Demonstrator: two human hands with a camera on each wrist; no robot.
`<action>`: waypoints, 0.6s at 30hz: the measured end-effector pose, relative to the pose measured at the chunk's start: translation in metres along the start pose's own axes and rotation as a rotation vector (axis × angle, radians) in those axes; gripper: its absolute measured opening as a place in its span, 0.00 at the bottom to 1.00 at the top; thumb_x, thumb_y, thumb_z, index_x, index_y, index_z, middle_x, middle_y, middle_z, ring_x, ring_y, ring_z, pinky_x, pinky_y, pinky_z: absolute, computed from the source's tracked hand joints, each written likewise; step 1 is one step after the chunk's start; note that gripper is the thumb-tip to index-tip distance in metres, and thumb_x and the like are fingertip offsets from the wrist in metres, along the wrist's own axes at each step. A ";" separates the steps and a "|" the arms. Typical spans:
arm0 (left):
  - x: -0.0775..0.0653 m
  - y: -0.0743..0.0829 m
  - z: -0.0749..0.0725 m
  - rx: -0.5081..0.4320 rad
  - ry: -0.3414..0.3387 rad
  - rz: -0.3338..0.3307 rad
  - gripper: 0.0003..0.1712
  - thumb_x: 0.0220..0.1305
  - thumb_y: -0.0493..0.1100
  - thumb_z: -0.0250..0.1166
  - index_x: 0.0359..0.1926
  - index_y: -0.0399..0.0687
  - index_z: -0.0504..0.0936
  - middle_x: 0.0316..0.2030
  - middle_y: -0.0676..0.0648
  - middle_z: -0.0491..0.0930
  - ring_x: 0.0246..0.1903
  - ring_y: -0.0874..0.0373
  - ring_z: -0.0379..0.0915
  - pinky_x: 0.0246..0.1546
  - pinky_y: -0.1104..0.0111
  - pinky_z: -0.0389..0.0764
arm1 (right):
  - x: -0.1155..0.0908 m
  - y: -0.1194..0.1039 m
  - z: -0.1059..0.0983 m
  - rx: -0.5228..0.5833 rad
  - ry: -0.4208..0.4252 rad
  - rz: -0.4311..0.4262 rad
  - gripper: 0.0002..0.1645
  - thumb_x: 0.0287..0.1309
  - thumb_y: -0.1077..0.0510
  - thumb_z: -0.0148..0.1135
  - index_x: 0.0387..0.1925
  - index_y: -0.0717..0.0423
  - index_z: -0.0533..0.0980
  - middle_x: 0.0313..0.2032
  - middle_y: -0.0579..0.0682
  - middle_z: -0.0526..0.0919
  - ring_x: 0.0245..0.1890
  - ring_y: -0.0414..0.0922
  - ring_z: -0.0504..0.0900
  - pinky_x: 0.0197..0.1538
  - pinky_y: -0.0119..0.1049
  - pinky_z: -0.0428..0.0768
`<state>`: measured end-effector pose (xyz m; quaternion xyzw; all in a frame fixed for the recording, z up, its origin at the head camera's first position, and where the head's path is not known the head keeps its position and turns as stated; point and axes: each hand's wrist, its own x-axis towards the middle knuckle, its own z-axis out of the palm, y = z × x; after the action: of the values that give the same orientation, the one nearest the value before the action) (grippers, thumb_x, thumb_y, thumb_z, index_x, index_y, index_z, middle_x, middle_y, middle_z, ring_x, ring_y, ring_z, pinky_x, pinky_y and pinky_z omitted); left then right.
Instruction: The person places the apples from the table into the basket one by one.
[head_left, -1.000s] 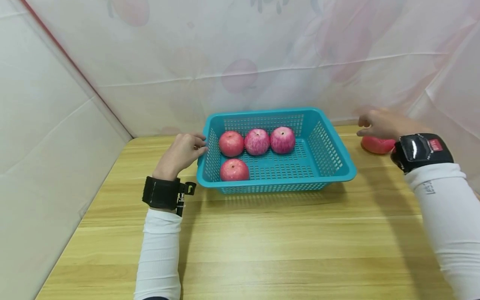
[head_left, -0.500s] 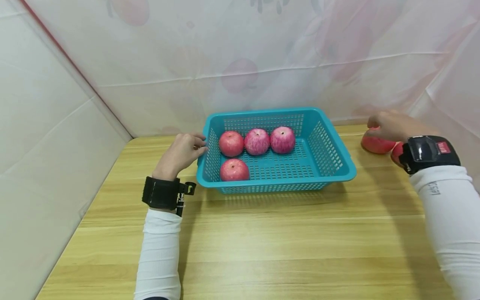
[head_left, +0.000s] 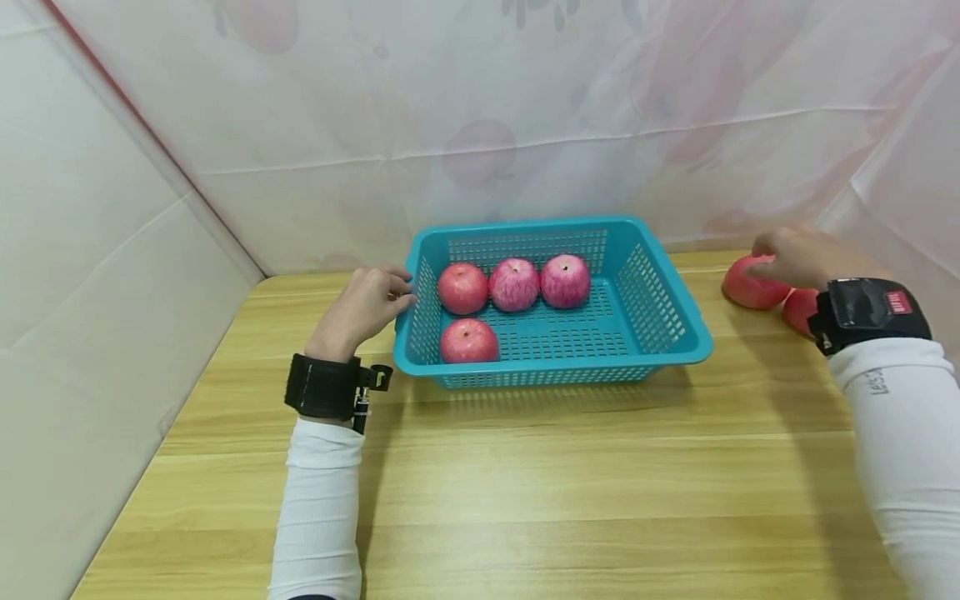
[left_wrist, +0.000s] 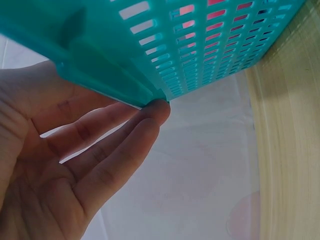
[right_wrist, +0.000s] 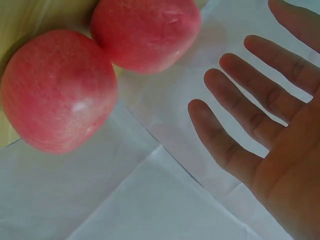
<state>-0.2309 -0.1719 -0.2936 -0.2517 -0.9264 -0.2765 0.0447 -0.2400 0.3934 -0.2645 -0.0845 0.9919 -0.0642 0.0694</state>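
My left hand (head_left: 362,307) holds the left rim of a turquoise plastic basket (head_left: 551,364); in the left wrist view its fingertips meet the underside of the basket's rim (left_wrist: 95,70). Inside the basket are several apples: a red one (head_left: 462,288), two streaked pink ones (head_left: 513,284) (head_left: 566,281), and another red one (head_left: 468,341) near the front. At the right, my right hand (head_left: 806,254) hovers over two red apples (head_left: 753,283) (head_left: 799,311) on the table. The right wrist view shows its fingers spread and apart from the apples (right_wrist: 60,92).
The wooden table (head_left: 570,492) carries everything. A pale printed cloth (head_left: 337,100) stands as a wall behind the basket, with further cloth walls to the left and right.
My right hand has moved rightward and slightly toward me, uncovering more of the two apples on the table. The left hand and basket stay put.
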 end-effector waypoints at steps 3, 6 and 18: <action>0.000 0.001 0.000 -0.005 0.001 -0.005 0.12 0.69 0.31 0.64 0.48 0.23 0.84 0.57 0.28 0.78 0.52 0.37 0.81 0.49 0.51 0.84 | -0.001 0.003 0.000 -0.012 0.006 0.012 0.25 0.66 0.57 0.62 0.49 0.79 0.73 0.43 0.74 0.78 0.43 0.67 0.76 0.48 0.67 0.75; 0.000 0.000 -0.001 -0.007 0.003 0.000 0.12 0.69 0.30 0.63 0.47 0.22 0.84 0.56 0.28 0.78 0.52 0.37 0.81 0.49 0.51 0.84 | -0.003 0.005 -0.001 -0.021 0.007 0.035 0.25 0.65 0.58 0.61 0.48 0.82 0.71 0.43 0.76 0.76 0.43 0.69 0.75 0.48 0.68 0.74; -0.001 0.000 -0.002 0.004 0.011 0.012 0.11 0.69 0.30 0.64 0.46 0.23 0.85 0.56 0.28 0.79 0.54 0.36 0.79 0.49 0.51 0.84 | -0.012 0.015 0.004 0.021 0.044 0.157 0.30 0.67 0.52 0.60 0.50 0.81 0.69 0.43 0.78 0.73 0.41 0.71 0.72 0.44 0.68 0.73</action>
<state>-0.2306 -0.1733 -0.2927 -0.2558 -0.9251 -0.2759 0.0521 -0.2301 0.4099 -0.2695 -0.0045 0.9960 -0.0711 0.0532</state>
